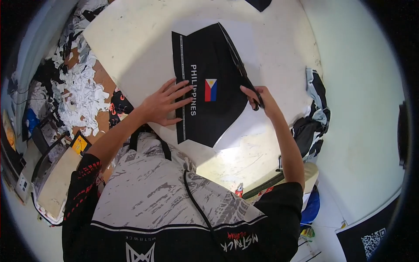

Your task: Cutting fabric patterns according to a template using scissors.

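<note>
A black fabric panel (218, 120) with pale lettering, a striped band down its left edge and a small flag print (211, 90) lies on the white table. Fingers spread, my left hand (168, 104) rests flat on the panel's left edge. My right hand (262, 100) is closed around the handles of a pair of scissors (238, 63). Their long blades point away from me, along the panel's upper right edge. Whitish material (257, 65) shows beside and under the panel. Whether the blades are parted is hard to make out.
Many white and dark cloth scraps (80, 94) are heaped on the floor to the left. Black, grey and white cloth (312, 120) is bunched at the table's right edge. Another black piece (259, 3) lies at the far edge of view. A pale wall (362, 96) stands right.
</note>
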Motion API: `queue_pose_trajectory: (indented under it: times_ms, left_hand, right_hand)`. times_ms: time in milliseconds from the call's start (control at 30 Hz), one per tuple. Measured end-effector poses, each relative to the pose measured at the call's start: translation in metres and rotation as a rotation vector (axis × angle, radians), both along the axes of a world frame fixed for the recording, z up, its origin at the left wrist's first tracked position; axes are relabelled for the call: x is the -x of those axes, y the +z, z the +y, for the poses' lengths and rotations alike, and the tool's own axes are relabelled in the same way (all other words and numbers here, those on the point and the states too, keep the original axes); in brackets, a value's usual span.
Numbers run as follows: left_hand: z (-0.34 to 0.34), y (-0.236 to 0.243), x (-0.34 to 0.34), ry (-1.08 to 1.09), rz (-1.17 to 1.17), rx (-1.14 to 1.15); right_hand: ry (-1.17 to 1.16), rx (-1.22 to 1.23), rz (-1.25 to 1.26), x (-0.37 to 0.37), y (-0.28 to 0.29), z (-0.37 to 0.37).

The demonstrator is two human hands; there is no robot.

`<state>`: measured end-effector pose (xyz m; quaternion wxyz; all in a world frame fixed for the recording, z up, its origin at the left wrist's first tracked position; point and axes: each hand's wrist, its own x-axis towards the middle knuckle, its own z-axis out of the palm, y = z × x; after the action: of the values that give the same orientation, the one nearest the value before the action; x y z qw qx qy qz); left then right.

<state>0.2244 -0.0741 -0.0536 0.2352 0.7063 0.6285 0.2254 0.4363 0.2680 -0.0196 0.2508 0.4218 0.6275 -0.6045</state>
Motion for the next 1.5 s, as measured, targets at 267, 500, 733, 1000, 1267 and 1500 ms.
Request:
queue_pose_trajectory:
  times_ms: [267,500,733,1000,1267,1500]
  left_hand:
    - [-0.001,-0.002,0.002,0.005,-0.010,-0.015]
    - [0.000,-0.001,0.004,-0.005,0.011,-0.027]
    - [-0.002,0.000,0.000,-0.014,0.047,-0.044]
    - [-0.004,-0.009,-0.002,-0.006,0.036,-0.045]
    - [-0.003,-0.019,-0.001,0.009,0.006,-0.062]
    - [-0.004,-0.020,-0.001,0.009,0.035,-0.061]
  right_hand:
    - [-0.180,0.128,0.080,0.008,-0.004,-0.009]
    - [-0.072,0.021,0.080,0.028,-0.003,-0.013]
    - [-0.029,0.019,0.171,0.018,0.001,-0.017]
    - [-0.085,0.070,0.198,0.015,-0.005,-0.027]
    - [-0.155,0.020,0.210,0.023,-0.012,-0.035]
    - [-0.198,-0.099,0.180,0.017,-0.008,-0.048]
